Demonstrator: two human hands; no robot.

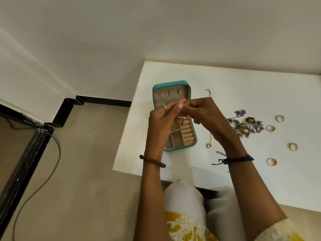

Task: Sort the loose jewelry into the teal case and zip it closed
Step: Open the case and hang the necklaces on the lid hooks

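The teal case [171, 83] lies open on the white table [243, 94], its beige compartments and ring rolls showing. Both hands are raised over the case with their fingertips pinched together on something small and thin; I cannot make out what it is. My left hand [160, 119] wears a ring. My right hand [206, 115] hides part of a gold chain necklace [209, 145], whose ends show above and below it. A heap of silver and blue jewelry [246, 126] lies to the right, with several gold rings [280, 118] scattered beyond it.
The table's left edge runs just beside the case, with tiled floor below. A black frame and a grey cable [52, 162] lie on the floor at left. The white wall stands behind the table.
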